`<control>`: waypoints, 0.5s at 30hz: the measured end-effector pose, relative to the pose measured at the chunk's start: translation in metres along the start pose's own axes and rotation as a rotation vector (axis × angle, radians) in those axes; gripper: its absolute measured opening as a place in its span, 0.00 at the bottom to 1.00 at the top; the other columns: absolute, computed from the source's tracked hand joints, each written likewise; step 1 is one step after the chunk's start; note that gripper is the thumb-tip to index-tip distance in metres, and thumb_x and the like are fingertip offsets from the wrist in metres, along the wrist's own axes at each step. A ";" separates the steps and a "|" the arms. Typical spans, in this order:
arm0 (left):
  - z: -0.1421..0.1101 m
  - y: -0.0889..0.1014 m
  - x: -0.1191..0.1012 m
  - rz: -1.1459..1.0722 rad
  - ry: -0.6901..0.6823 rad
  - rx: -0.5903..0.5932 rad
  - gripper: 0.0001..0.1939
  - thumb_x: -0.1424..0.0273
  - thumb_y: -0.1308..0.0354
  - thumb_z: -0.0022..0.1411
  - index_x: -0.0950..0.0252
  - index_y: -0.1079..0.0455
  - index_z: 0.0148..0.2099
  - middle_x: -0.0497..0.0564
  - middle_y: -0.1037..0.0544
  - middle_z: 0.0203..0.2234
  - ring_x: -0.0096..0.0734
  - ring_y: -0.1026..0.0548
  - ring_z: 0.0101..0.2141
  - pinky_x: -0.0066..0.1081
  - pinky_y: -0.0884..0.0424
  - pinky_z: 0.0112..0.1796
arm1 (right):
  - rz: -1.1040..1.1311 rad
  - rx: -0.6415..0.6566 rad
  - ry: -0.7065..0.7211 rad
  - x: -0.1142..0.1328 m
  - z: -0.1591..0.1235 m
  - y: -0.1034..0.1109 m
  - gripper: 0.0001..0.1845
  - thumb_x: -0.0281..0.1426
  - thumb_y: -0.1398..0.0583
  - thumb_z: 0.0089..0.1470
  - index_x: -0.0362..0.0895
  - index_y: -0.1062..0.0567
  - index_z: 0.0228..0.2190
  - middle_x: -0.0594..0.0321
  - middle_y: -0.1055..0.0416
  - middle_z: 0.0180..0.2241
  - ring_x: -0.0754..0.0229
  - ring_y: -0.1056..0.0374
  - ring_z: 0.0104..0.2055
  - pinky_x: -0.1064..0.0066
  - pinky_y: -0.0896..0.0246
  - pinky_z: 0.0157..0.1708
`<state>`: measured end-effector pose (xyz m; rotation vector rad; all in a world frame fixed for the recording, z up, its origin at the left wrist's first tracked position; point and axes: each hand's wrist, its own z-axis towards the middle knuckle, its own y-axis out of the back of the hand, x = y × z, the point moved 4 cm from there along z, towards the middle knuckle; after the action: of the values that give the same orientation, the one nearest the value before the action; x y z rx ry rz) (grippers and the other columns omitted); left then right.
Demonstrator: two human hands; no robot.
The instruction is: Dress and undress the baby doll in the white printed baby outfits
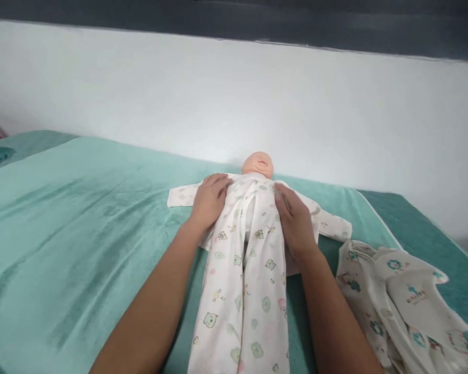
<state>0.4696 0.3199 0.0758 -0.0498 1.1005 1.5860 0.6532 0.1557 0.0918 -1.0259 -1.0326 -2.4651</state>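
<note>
A baby doll (258,164) lies on its back on a teal blanket (81,223), head towards the wall. It wears a white printed romper (245,291) with small animal figures, sleeves spread out to both sides. My left hand (209,200) lies flat on the doll's left chest and shoulder, fingers together and stretched. My right hand (294,221) rests flat on the other side of the chest, fingers extended along the romper's front edge. Neither hand holds anything. The romper's front gapes slightly between my hands.
A second crumpled white printed garment (398,296) lies on the blanket at the lower right. A white wall (234,104) runs right behind the doll's head. A darker green surface edge (425,234) shows at the right.
</note>
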 end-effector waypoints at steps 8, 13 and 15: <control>0.004 -0.015 0.012 0.392 0.116 0.155 0.26 0.72 0.55 0.71 0.52 0.34 0.67 0.50 0.27 0.62 0.44 0.33 0.61 0.48 0.41 0.62 | -0.485 0.195 -0.039 -0.029 0.031 -0.013 0.27 0.29 0.57 0.66 0.44 0.28 0.59 0.50 0.29 0.61 0.48 0.36 0.65 0.45 0.58 0.69; 0.009 -0.004 0.021 0.455 0.313 0.117 0.25 0.73 0.56 0.71 0.49 0.27 0.61 0.51 0.22 0.56 0.48 0.29 0.56 0.48 0.37 0.55 | -0.709 0.263 -0.184 -0.056 0.048 0.014 0.24 0.26 0.52 0.59 0.46 0.20 0.46 0.52 0.19 0.48 0.48 0.25 0.51 0.54 0.39 0.56; 0.010 0.000 0.024 0.438 0.353 0.127 0.25 0.73 0.57 0.71 0.47 0.26 0.59 0.50 0.22 0.56 0.48 0.28 0.54 0.48 0.36 0.54 | -0.636 0.222 -0.270 -0.068 0.050 0.028 0.23 0.26 0.50 0.55 0.49 0.18 0.43 0.56 0.18 0.46 0.48 0.25 0.48 0.59 0.36 0.46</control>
<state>0.4660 0.3446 0.0676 -0.0033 1.5644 1.9385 0.7410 0.1700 0.0830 -1.1039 -1.9247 -2.6163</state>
